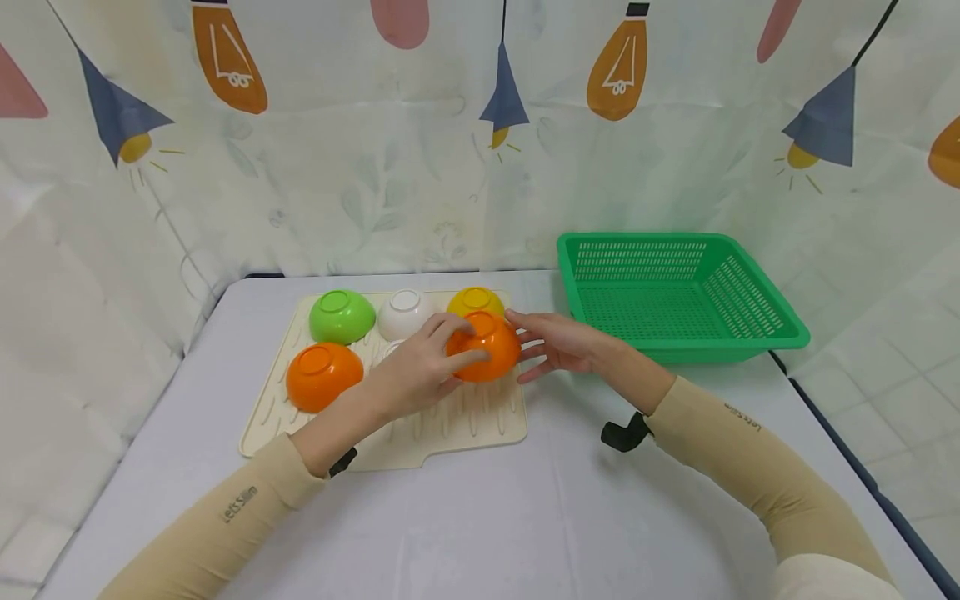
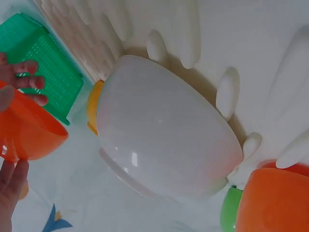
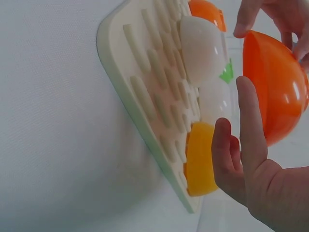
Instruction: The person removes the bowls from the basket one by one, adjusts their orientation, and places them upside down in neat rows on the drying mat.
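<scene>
My left hand (image 1: 420,367) grips an upside-down orange bowl (image 1: 495,346) over the right part of a cream drying mat (image 1: 465,425). In the left wrist view, fingertips press the bowl (image 2: 29,130) from below, with the thumb on its near side. My right hand (image 1: 562,342) is at the bowl's right side, fingers spread and fairly straight; in the right wrist view a finger (image 3: 251,116) reaches the bowl's rim. Behind the held bowl sits a yellow bowl (image 1: 474,300), partly covered. A white bowl (image 2: 164,125) lies under my left hand, mostly hidden in the head view.
Also upside down on the mat are a green bowl (image 1: 341,317), another white bowl (image 1: 403,314) and a second orange bowl (image 1: 322,375). A green plastic basket (image 1: 682,342) stands at the table's back right, before a patterned curtain (image 1: 420,167).
</scene>
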Demonstrator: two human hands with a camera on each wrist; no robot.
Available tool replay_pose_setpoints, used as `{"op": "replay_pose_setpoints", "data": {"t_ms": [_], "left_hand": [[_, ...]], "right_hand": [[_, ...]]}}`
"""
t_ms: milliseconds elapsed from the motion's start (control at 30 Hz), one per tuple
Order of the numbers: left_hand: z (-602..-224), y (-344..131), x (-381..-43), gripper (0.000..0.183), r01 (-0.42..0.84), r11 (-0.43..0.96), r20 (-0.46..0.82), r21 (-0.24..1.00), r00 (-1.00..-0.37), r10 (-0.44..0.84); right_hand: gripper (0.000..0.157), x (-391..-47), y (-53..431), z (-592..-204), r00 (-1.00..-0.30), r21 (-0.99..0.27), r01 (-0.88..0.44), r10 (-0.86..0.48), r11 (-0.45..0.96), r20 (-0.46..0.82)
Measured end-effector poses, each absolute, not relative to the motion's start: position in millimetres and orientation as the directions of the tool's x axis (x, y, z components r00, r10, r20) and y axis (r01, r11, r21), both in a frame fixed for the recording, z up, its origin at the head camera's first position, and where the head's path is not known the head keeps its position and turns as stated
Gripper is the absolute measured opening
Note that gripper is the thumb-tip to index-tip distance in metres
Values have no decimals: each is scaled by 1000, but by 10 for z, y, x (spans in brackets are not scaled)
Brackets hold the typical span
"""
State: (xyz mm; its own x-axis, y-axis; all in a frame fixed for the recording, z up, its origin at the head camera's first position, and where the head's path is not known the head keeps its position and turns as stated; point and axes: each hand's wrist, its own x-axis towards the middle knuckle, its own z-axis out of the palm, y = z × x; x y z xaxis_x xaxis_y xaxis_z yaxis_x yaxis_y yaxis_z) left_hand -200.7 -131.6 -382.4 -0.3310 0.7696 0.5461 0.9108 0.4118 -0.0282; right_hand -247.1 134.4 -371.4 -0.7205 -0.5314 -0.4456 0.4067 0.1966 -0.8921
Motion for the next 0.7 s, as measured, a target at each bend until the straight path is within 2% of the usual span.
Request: {"op": "replay_pose_setpoints", "data": {"t_ms": [200,333,467,700], "left_hand": [[-3883,-1253,-1983,38,905,385,536,-182,-237,810],[-3913,-1234,-1971,42,895,376,528,-238,-206,824],[-3934,-1221,-1967,42,892,367,528,-262,-186,829],[-3950,-1199,-1977,36,896,361,511,-258,-191,838]], "right_hand": [[60,-2473,1340,-3716,-729,-898,394,-528,196,-435],[63,-2472,1343,-3713,-732,-898,386,-523,211,-437],[62,-2469,1343,-3715,-731,-896,388,-521,215,-441],[60,-2470,1334,-3727,-741,-899,377,-510,224,-438]]}}
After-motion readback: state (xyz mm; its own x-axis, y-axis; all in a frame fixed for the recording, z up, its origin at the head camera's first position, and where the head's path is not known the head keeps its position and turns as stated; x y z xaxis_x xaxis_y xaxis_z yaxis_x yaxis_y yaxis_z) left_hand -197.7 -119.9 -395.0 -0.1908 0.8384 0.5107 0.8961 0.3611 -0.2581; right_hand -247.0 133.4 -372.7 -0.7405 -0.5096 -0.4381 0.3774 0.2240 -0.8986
